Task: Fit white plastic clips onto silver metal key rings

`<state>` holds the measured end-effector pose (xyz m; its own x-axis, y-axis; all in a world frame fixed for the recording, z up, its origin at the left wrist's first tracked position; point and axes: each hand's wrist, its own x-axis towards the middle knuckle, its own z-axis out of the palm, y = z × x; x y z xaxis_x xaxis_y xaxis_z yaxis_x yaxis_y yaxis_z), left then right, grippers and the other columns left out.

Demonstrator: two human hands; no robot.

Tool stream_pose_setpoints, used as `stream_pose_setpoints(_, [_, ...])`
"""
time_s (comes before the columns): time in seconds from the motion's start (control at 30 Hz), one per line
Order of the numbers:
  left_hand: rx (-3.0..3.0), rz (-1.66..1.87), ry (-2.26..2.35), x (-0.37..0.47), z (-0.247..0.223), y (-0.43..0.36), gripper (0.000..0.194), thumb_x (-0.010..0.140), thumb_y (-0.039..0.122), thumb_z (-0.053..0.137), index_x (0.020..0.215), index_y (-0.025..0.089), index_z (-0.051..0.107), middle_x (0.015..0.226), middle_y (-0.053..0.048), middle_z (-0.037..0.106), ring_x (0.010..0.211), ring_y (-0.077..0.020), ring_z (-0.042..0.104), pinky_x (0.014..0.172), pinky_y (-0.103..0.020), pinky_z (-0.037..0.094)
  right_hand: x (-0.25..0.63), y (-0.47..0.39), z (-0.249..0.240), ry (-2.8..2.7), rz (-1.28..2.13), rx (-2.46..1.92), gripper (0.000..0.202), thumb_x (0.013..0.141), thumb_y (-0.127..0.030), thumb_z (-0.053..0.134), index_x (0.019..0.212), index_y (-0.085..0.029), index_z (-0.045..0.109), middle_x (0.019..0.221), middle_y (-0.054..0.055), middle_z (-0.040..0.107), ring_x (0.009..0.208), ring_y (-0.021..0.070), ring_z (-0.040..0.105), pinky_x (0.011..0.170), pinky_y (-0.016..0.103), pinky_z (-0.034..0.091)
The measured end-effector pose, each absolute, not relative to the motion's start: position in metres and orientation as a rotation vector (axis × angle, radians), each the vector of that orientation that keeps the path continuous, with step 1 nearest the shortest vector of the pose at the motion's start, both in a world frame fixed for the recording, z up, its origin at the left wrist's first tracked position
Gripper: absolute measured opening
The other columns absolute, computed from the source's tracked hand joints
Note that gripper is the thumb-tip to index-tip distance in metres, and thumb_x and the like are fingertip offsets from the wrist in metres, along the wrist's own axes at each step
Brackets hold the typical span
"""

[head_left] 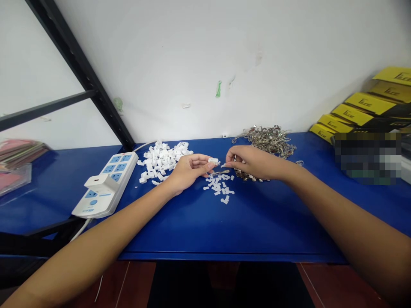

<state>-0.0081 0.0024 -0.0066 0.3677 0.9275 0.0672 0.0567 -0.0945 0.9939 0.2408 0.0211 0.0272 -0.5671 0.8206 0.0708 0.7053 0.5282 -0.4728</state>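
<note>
My left hand (192,168) is closed around a small white plastic housing (213,161), held between thumb and fingers. Close beside it on the right, my right hand (245,161) pinches a tiny white plastic piece (223,165) that points toward the housing; whether the two touch I cannot tell. Below both hands lies a scatter of small flat white pieces (219,186). Left of my left hand is a heap of white plastic housings (163,159). Behind my right hand a tangled pile of small metal parts (272,140) is partly covered by it.
All this lies on a blue tabletop (205,231) against a white wall. At left are a white power strip (111,179) with a plugged-in adapter and a black metal frame (86,81). Yellow-and-black boxes (366,105) are stacked at right, near a blurred-out area.
</note>
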Motion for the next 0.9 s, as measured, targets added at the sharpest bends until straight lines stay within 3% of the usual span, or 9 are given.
stream_pose_setpoints(0.4, [1.619, 0.787, 0.985, -0.009, -0.002, 0.002, 0.036, 0.081, 0.045, 0.084, 0.107, 0.020, 0.081, 0.102, -0.013, 0.079, 0.095, -0.0260, 0.073, 0.089, -0.042, 0.055, 0.240, 0.018, 0.036, -2.413, 0.560, -1.181, 0.019, 0.087, -0.039, 0.067, 0.089, -0.021, 0.073, 0.082, 0.006, 0.072, 0.069, 0.0181, 0.061, 0.060, 0.031, 0.043])
stream_pose_setpoints(0.63, [1.705, 0.759, 0.916, -0.008, -0.002, 0.000, 0.040, 0.080, 0.045, 0.085, 0.111, 0.020, 0.082, 0.093, -0.011, 0.080, 0.090, -0.0263, 0.075, 0.084, -0.040, 0.057, 0.233, 0.012, 0.039, -2.380, 0.690, -1.151, 0.024, 0.090, -0.042, 0.066, 0.094, -0.020, 0.076, 0.074, 0.004, 0.070, 0.062, 0.0163, 0.058, 0.059, 0.031, 0.043])
stream_pose_setpoints(0.9, [1.666, 0.768, 0.837, -0.009, -0.008, 0.003, 0.038, 0.084, 0.044, 0.082, 0.113, 0.020, 0.081, 0.108, -0.013, 0.080, 0.102, -0.0273, 0.075, 0.091, -0.042, 0.059, 0.234, 0.011, 0.043, -2.369, 0.597, -1.066, 0.025, 0.093, -0.044, 0.065, 0.094, -0.021, 0.075, 0.082, 0.005, 0.071, 0.067, 0.0162, 0.056, 0.062, 0.031, 0.042])
